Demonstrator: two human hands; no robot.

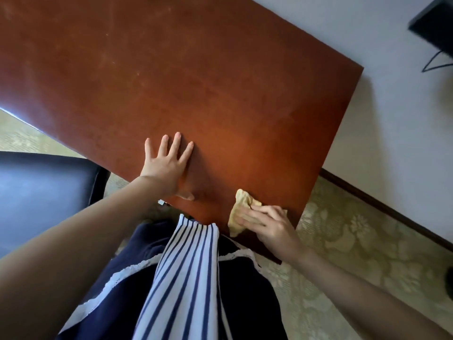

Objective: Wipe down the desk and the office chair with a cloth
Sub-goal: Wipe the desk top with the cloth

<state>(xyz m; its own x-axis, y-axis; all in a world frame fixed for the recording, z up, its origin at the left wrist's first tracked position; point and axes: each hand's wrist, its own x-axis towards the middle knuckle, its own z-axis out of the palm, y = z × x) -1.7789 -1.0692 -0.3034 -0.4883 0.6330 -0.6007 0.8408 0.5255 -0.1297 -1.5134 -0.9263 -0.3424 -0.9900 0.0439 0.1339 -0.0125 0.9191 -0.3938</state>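
Note:
The reddish-brown wooden desk (196,82) fills the upper part of the head view, with faint dusty streaks toward its far left. My left hand (166,165) lies flat on the desktop near its front edge, fingers spread and straight. A crumpled yellow cloth (241,204) sits at the desk's near right corner, partly over the edge. My right hand (267,224) holds it down with fingers bent over it. The black office chair (41,192) stands at the left, its seat partly under the desk.
Patterned beige carpet (355,241) covers the floor to the right. A white wall (392,106) with a dark skirting board runs behind the desk. A black object with a cable (434,25) hangs at the top right. My striped top and navy skirt fill the bottom centre.

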